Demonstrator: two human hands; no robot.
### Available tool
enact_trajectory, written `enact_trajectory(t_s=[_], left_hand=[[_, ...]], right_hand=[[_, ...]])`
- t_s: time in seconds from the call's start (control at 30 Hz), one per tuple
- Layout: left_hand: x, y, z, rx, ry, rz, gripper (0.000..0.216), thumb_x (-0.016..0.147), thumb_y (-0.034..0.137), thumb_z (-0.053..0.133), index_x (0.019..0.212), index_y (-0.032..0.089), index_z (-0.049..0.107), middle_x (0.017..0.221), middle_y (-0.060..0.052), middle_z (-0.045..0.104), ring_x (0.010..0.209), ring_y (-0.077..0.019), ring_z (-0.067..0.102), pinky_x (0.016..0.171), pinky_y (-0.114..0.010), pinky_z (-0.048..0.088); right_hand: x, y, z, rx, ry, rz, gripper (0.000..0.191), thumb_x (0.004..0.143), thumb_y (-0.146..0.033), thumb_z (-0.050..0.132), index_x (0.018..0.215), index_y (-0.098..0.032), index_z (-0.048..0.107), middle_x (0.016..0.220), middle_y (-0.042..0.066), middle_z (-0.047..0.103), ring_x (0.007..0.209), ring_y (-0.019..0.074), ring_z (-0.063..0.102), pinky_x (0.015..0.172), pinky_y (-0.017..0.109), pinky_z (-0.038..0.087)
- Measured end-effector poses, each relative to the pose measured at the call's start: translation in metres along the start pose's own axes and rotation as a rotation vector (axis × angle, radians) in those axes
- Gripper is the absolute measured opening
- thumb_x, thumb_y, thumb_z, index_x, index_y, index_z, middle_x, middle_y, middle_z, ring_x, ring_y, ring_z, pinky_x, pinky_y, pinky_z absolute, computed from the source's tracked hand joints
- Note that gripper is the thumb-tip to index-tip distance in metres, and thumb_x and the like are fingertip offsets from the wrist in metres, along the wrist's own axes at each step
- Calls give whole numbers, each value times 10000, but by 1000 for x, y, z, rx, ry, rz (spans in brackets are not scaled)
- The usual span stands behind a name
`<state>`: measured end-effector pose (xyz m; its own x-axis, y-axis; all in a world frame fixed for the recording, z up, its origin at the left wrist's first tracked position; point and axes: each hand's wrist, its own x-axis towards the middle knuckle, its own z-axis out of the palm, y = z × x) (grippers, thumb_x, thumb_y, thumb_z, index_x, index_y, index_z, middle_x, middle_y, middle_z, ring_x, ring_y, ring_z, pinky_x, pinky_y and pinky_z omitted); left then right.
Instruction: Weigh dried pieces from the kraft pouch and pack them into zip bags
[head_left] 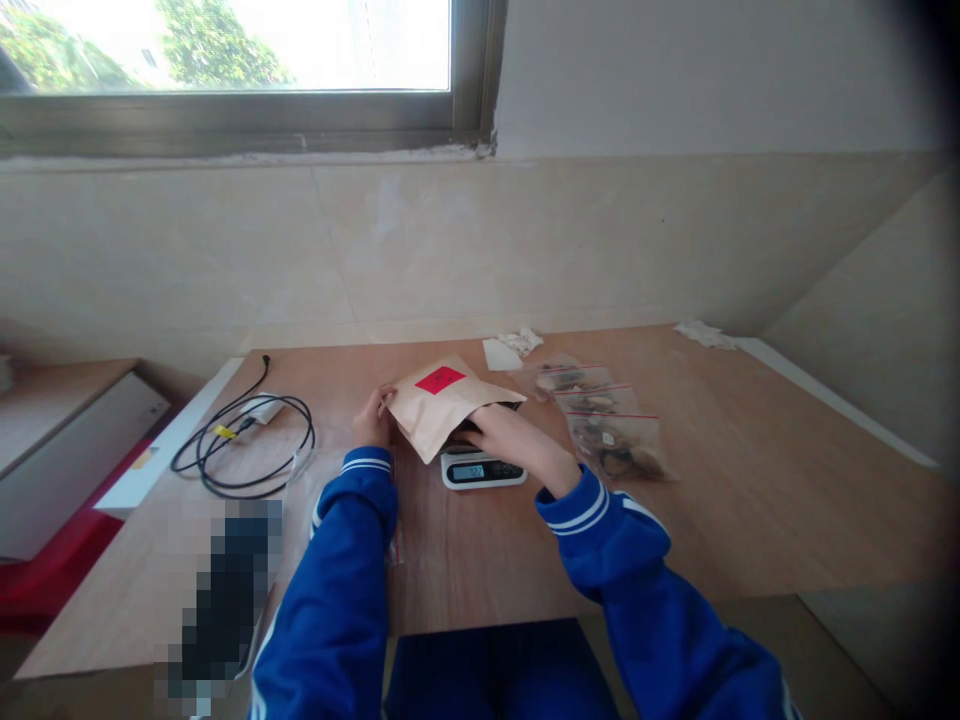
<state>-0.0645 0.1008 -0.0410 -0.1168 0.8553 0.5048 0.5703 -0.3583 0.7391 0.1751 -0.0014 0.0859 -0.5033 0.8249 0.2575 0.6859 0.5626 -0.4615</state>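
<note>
Brown paper bag [442, 410] with a red label [440, 379] on top sits mid-table, held tilted just above a small digital scale [482, 470] and covering the scale's far half. Its long axis runs roughly left to right, so it's right between the two hands with an end at each, and neither one is really nearer. The left hand [373, 420] is closed narrow, fingers curled on the bag's left edge. The right hand [517, 440] is at the right end with its fingers tucked under or into the bag. I honestly can't tell how open it is. Clear zip bags [607, 430] of dried stuff lie just right, and a coiled black cable [244, 440] is well off to the left on the wooden table [750, 480].
</note>
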Motion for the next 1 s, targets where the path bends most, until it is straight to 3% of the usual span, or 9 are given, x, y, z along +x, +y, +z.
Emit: enact_trajectory(t_s=[0.23,0.4,0.67,0.83,1.0], left_hand=[[0,-1,0,-3,-2,-15,247,841,292,513,1035,243,659,1007,-25,710,950,-186,659,825,-277,493],[0,-5,-1,-5,-6,-12,244,836,275,516,1035,253,656,1023,-19,706,949,-179,659,839,-273,490],[1,-5,1,46,-27,-33,237,848,285,504,1033,243,647,1063,-17,699,935,-180,659,833,-269,495],[2,-6,1,32,-26,-22,252,837,240,500,1042,248,647,1078,-14,697,939,-169,659,843,-258,493],[2,-7,1,58,-11,-65,283,812,237,518,1060,240,655,1013,-18,707,904,-169,663,803,-249,496]], right_hand=[[-12,-5,-15,52,29,-11,200,889,-190,553,1051,-186,670,1105,88,698,1049,234,643,898,348,485],[-16,-3,-11,96,57,12,209,899,-177,537,1064,-195,664,1125,79,690,1060,223,633,899,337,482],[-21,2,4,99,24,79,259,897,-104,502,1103,-162,649,1218,125,630,1197,237,545,1028,379,412],[-26,-3,2,-58,172,59,265,898,-138,523,1139,-191,617,1224,133,569,1210,262,509,995,431,452],[-26,-5,-2,-150,366,17,223,929,-217,501,1116,-222,622,1125,91,620,1102,249,569,946,416,487]])
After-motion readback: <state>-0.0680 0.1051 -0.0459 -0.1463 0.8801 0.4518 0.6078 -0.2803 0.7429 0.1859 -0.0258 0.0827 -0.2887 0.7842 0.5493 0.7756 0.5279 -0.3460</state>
